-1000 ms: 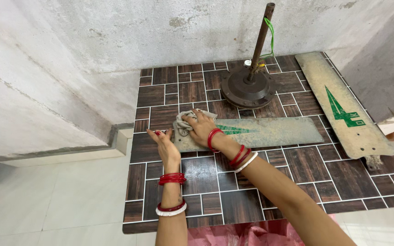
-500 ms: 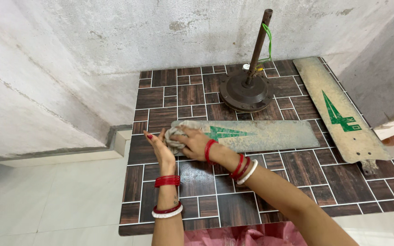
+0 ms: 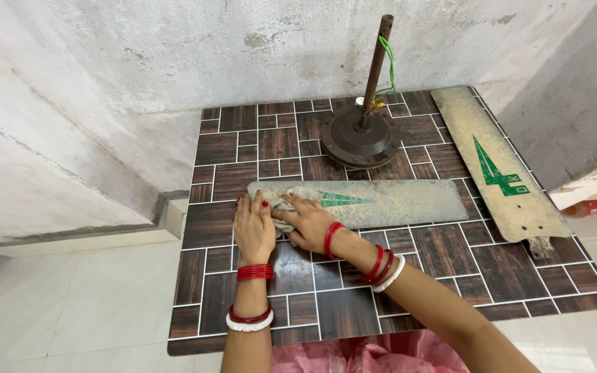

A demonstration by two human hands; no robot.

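Rough grey plaster walls (image 3: 105,103) box in a corner where a brown tile-pattern table (image 3: 312,290) sits; pale floor (image 3: 57,311) runs off to the left.

On that table lies a dusty fan blade (image 3: 388,202), flat, running left to right, with a green arrow mark near its left half; a crumpled grey rag (image 3: 291,204) sits on the blade's left end. Right hand (image 3: 309,224) is pressed down on the rag, fingers curled over it and gripping a bunch of the cloth; left hand (image 3: 253,224) lies flat just beside it, fingers fairly close together and stretched out, fingertips on the blade's left end and touching the rag's edge, so it's resting there rather than holding anything. Both wrists carry red and white bangles (image 3: 250,297).

Behind the blade, near the back wall, stands the fan motor (image 3: 361,141), a round dark disc with a rusty rod sticking up, slightly tilted, and a green wire (image 3: 387,65) looped around it. A second blade (image 3: 495,159) lies at an angle on the right side of the table, apart from the first one, green mark facing up. Pink cloth (image 3: 367,356) shows at the table's near edge.
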